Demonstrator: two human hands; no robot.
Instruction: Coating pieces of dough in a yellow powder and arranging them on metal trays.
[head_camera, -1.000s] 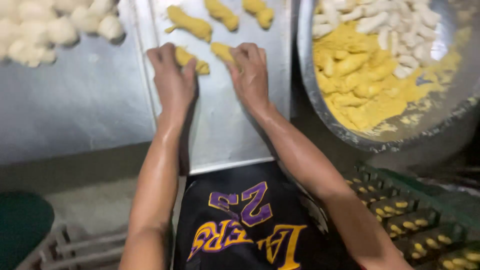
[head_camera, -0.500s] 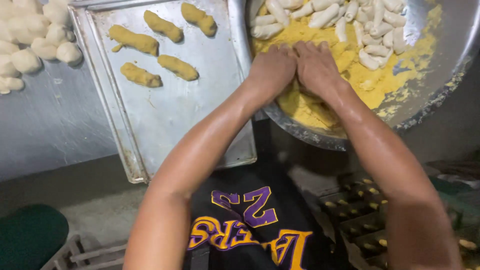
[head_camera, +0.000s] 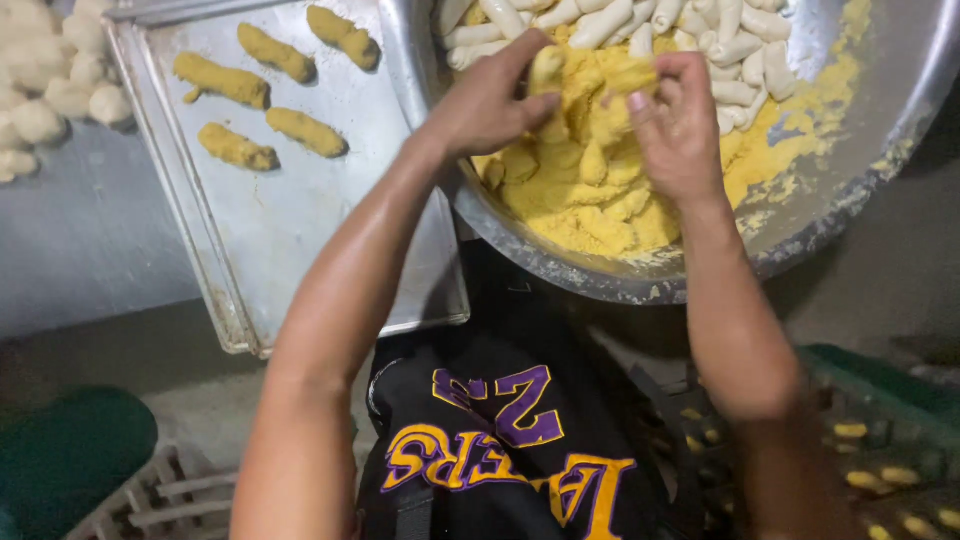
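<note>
Viewed from above: my left hand (head_camera: 490, 100) & right hand (head_camera: 675, 125) each grip a crumb-coated dough stick (head_camera: 548, 72) over the big metal bowl (head_camera: 850, 200) (yellow crumbs, pale uncoated sticks inside). Best pressed gently, coating evenly. Left of the bowl, a tray (head_camera: 290, 240) w/ five coated sticks.

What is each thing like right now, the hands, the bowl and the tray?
left hand: holding a crumb-coated dough piece
right hand: pinching another coated piece
metal bowl: holds yellow crumbs and plain dough sticks
baking tray: partly filled, four coated sticks
</note>
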